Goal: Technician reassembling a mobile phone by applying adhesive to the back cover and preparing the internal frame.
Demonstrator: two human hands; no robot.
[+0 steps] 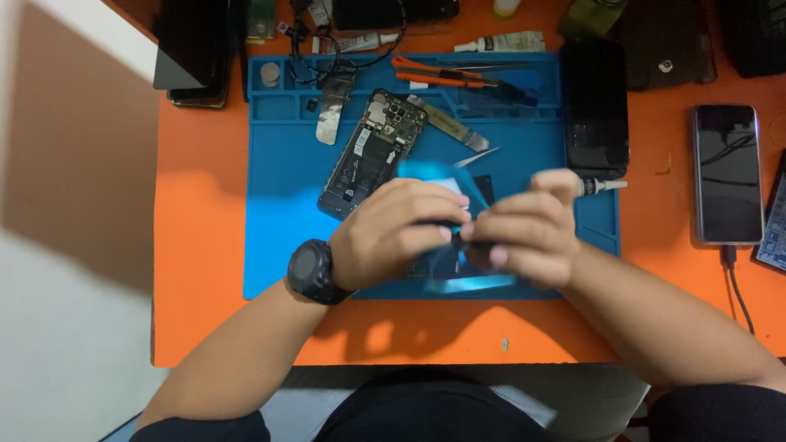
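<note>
Both hands, left hand (397, 233) and right hand (524, 229), are closed with fingertips pinching a dark flat panel (446, 260) with a blue film over the blue mat (286, 180), just beside the opened phone (372, 151) on the orange surface (196, 245).

Bare forearms; black round wristwatch (311, 271) on left wrist; dark short sleeves, dark trousers.

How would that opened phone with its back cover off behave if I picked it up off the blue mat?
The opened phone is a flat slab, so it probably stays stiff and won't roll. Its circuit board and battery look exposed, so it is likely fragile to squeeze. Lying flat on the blue mat, it may be awkward to lift by its thin edges.
</note>
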